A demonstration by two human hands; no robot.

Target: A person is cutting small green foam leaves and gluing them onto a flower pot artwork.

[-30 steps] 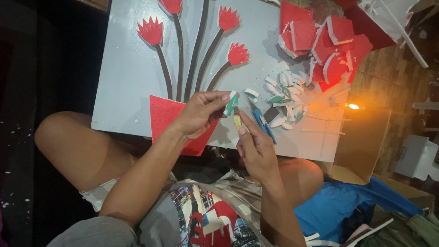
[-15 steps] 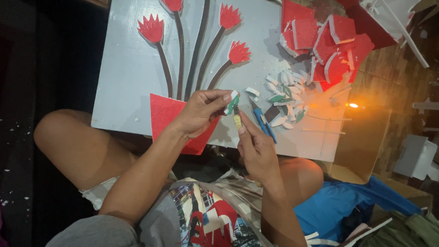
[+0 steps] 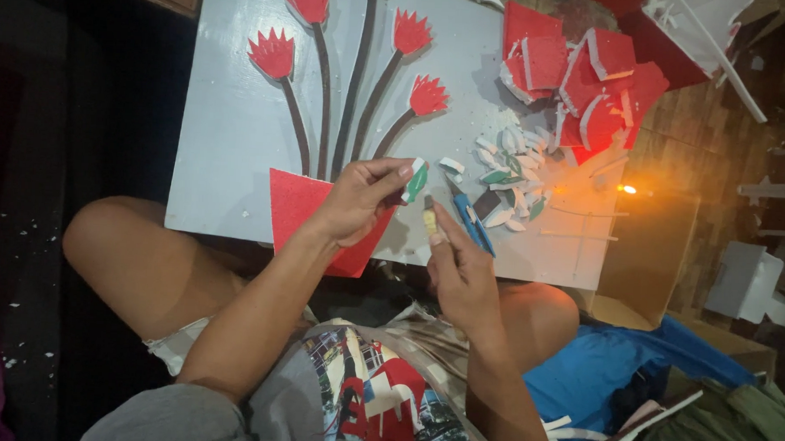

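A pale grey board (image 3: 239, 137) lies across my knees, bearing several red foam flowers on dark stems and a red foam pot shape (image 3: 301, 213). My left hand (image 3: 358, 198) pinches a small green and white leaf-shaped foam piece (image 3: 416, 180) above the board's near edge. Just right of it, my right hand (image 3: 460, 266) grips a small yellowish-tipped tube (image 3: 429, 220), its tip pointing up toward the leaf. A blue-handled cutter (image 3: 471, 219) lies on the board beside my right hand.
A heap of small white and green foam leaves (image 3: 511, 177) sits on the board's right part. Red and white foam scraps (image 3: 580, 79) pile at the upper right. A cardboard box (image 3: 643, 255), blue cloth (image 3: 605, 367) and white strips lie to the right.
Both hands hold almost the same pose; the leaf piece and the tube tip stay close together with only slight shifting.
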